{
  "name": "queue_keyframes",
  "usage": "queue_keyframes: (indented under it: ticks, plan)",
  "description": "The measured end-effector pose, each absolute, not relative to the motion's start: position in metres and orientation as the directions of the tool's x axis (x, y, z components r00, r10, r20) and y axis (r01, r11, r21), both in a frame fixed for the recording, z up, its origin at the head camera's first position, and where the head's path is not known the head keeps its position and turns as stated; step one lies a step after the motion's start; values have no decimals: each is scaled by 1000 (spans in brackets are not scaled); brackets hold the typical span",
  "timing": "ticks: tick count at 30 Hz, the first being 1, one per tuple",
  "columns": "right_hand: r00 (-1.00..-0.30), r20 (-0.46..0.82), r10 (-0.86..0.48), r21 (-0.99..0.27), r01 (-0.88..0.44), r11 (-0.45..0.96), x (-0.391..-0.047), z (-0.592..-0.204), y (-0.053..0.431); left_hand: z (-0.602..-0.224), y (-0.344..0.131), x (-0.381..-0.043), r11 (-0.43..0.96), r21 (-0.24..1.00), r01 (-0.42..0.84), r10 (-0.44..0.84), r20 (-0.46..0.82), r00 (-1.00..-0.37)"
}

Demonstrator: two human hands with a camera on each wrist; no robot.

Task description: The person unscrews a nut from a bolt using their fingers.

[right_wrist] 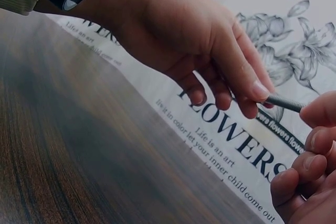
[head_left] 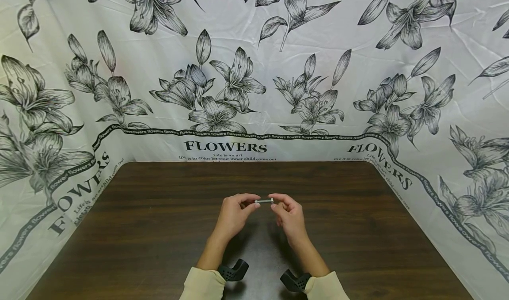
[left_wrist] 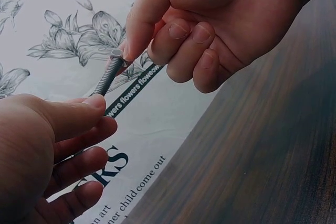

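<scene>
A grey metal bolt [head_left: 264,201] with a threaded shank is held level between both hands, above the table. My left hand [head_left: 232,214] pinches its threaded end between thumb and fingertips, and the other fingers are loosely bent in the left wrist view. The hex head [left_wrist: 117,53] shows at the opposite end, where my right hand [head_left: 291,218] pinches it with thumb and index finger. Curled toward the palm are the right hand's remaining fingers [left_wrist: 178,29]. Fingertips cover both ends of the shank [right_wrist: 286,103] in the right wrist view.
Below the hands lies a dark brown wooden table [head_left: 159,238]. White cloth [head_left: 318,39] printed with flowers and lettering hangs behind it and along both sides. Each wrist wears a black device [head_left: 234,271] just beyond a pale yellow sleeve [head_left: 204,284].
</scene>
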State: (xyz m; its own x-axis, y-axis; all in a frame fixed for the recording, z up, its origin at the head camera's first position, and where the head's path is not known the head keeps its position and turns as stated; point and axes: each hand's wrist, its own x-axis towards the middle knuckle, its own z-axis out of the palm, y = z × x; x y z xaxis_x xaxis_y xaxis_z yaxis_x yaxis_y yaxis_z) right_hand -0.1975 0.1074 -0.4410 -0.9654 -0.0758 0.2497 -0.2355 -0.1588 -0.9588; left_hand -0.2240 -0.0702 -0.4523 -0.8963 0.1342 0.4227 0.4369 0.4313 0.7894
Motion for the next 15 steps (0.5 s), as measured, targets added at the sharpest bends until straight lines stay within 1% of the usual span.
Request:
queue_keyframes:
  ticks: [12, 15]
  plan:
    - [-964, 256, -64, -958, -244, -153, -198, -442, 107, -452, -71, -224, 432, 788, 439, 134, 425, -895]
    - [-966, 251, -66, -958, -238, -158, -202, -449, 108, -452, -71, -224, 433, 787, 440, 135, 426, -895]
